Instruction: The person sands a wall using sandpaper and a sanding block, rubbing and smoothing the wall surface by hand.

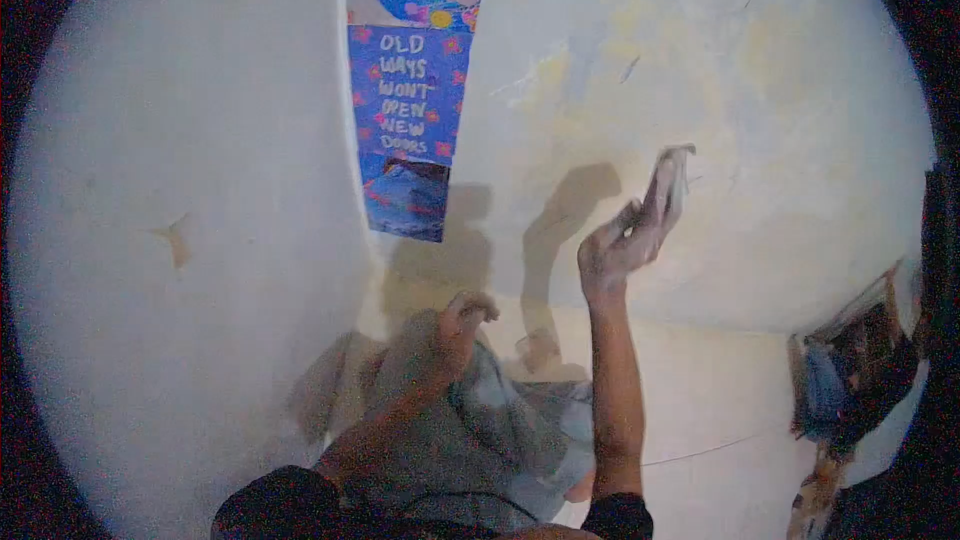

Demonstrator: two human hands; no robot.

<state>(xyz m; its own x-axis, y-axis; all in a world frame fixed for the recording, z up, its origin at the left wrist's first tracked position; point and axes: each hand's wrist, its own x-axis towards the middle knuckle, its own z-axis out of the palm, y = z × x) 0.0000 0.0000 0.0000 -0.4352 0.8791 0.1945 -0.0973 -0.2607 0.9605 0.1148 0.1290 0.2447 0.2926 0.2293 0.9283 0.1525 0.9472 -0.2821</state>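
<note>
My right hand [612, 258] is raised in front of the pale wall, its fingers closed on a thin greyish folded piece [668, 190]. That piece looks like cloth or paper, and blur hides its exact kind. It points up and to the right, and I cannot tell whether it touches the wall. Lower and to the left, my left hand [465, 328] hangs in the air above my lap, with loosely bent fingers and nothing visible in it.
Painted blue posters [408, 90] with lettering hang in the wall corner. Yellowish smudges [640, 35] mark the wall [780, 240]. At the right stands a dark open shelf or box [860, 370] with cloth in it. Grey-green clothing [500, 420] covers my legs.
</note>
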